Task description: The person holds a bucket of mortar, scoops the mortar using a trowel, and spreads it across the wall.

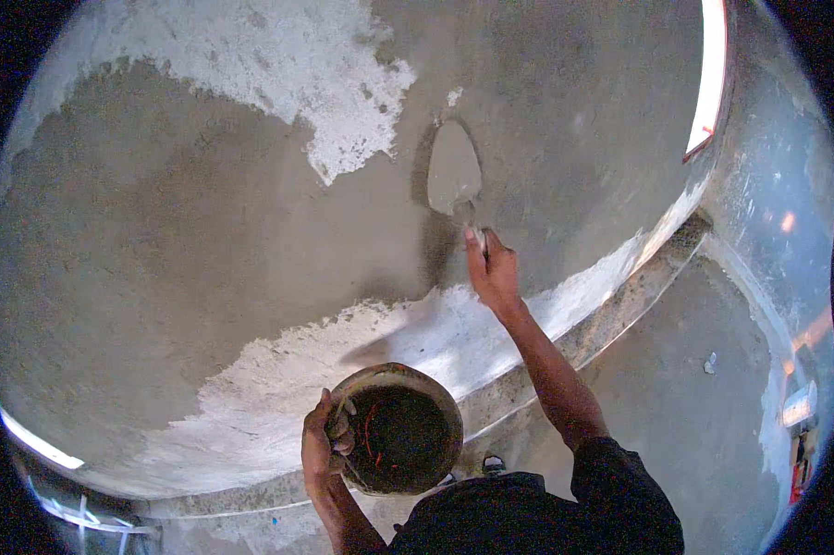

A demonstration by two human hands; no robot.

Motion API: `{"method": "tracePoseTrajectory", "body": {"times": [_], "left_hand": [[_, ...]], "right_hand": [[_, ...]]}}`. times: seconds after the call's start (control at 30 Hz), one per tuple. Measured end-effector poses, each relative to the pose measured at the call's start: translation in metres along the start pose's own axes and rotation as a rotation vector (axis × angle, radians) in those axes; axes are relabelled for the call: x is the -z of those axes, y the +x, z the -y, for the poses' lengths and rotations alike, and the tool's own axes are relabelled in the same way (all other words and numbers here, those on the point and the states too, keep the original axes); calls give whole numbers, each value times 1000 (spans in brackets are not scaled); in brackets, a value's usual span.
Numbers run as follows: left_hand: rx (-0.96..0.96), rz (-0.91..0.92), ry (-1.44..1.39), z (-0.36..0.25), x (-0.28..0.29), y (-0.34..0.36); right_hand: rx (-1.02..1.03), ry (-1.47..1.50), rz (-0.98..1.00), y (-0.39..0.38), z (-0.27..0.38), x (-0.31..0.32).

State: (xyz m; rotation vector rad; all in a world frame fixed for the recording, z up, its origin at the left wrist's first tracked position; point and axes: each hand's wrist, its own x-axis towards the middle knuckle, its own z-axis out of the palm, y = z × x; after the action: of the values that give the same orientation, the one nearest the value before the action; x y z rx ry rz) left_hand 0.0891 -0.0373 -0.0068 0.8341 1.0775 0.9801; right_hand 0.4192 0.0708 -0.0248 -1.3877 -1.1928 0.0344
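Note:
My right hand (496, 271) is closed around the handle of a trowel (454, 166), whose pointed blade lies against or very near the wall. Wet-looking grey plaster (204, 222) covers much of the wall around the blade. My left hand (325, 442) grips the rim of a round, dark pan (453, 407) held low in front of my body. The inside of the pan is dark, with a few orange streaks; how much it holds is hard to make out.
Pale bare patches (251, 55) show at the upper left of the wall and in a band (278, 379) along its foot. A ledge (611, 319) runs below. The floor (685, 361) lies right, with small items (799, 467) at the far right edge. A bright opening (710, 74) stands upper right.

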Motion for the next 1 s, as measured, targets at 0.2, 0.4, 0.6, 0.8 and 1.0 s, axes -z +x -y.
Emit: {"method": "tracePoseTrajectory", "body": {"times": [0.2, 0.4, 0.6, 0.8, 1.0], "left_hand": [[11, -12, -2, 6, -24, -2], [-17, -24, 7, 6, -42, -3], [-14, -55, -27, 10, -54, -2], [128, 107, -262, 19, -46, 5], [186, 220, -402, 7, -50, 4]], "right_hand": [[14, -188, 41, -6, -32, -25], [9, -104, 186, -82, -60, 11], [-195, -131, 472, -99, -29, 84], [83, -337, 830, -83, -3, 122], [351, -607, 1126, -77, 27, 139]]}}
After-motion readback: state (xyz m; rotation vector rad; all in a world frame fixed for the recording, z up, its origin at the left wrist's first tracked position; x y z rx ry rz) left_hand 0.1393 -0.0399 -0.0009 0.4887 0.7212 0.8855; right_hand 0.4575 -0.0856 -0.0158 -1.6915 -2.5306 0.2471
